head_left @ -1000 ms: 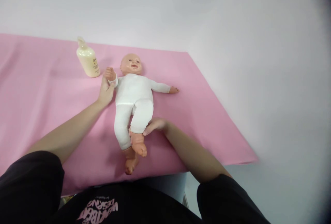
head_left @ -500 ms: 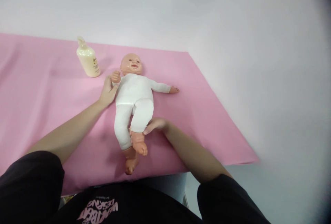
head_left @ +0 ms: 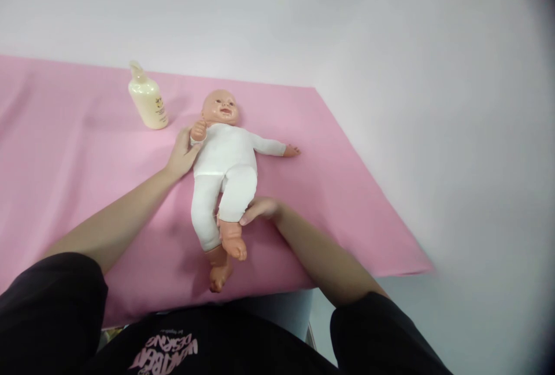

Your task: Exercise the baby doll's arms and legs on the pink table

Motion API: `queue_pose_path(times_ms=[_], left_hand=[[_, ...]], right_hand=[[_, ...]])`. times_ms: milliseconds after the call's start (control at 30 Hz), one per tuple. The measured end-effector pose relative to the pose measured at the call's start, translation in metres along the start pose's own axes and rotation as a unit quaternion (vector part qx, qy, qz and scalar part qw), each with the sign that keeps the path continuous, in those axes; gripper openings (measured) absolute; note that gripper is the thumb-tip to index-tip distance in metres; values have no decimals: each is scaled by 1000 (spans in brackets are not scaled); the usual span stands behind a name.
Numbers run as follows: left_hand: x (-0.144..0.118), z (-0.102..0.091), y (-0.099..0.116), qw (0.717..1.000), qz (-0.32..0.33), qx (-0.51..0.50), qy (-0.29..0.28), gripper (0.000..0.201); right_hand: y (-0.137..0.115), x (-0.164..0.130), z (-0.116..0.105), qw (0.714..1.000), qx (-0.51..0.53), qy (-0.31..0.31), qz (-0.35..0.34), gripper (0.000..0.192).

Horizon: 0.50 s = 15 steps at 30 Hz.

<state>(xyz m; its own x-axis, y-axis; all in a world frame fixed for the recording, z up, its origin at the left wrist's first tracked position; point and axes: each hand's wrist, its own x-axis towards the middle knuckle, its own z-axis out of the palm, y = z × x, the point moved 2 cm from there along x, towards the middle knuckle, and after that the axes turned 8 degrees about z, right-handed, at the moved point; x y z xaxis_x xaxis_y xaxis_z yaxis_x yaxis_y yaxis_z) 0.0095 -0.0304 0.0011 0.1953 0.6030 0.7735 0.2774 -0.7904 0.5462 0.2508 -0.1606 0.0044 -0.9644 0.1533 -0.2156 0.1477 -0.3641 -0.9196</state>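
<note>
A baby doll (head_left: 225, 152) with a white cloth body lies on its back on the pink cloth (head_left: 312, 190), head away from me and feet toward me. My left hand (head_left: 182, 152) is closed around the doll's arm on the left side, near its wrist; the doll's small fist shows above my thumb. Lower down, my right hand (head_left: 260, 210) grips the doll's leg on the right just above the foot, slightly raised and bent. Most of the right fingers are hidden behind that leg. The doll's other arm is stretched out to the right.
A cream pump bottle (head_left: 150, 103) stands on the cloth to the left of the doll's head. Beyond the cloth's back and right edges is a pale wall (head_left: 411, 103). The cloth's front edge runs close to my body.
The doll's fist in my left hand has shifted slightly right, toward its chest. My right hand and the leg it holds have hardly moved.
</note>
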Motion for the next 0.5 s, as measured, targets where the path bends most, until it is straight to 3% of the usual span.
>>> queue_pose_path(times_ms=[167,300,500], left_hand=[[1,-1,2,1000,12,17,-5,58],[3,-1,11,993,55,62,-81,51],[6,0,23,975,113,116,-153,44]], right_hand=[[-1,0,2,1000,15,-6,7,57],[4,2,4,998,58,19,-13,62],[2,4,-5,966,180,147,-116,50]])
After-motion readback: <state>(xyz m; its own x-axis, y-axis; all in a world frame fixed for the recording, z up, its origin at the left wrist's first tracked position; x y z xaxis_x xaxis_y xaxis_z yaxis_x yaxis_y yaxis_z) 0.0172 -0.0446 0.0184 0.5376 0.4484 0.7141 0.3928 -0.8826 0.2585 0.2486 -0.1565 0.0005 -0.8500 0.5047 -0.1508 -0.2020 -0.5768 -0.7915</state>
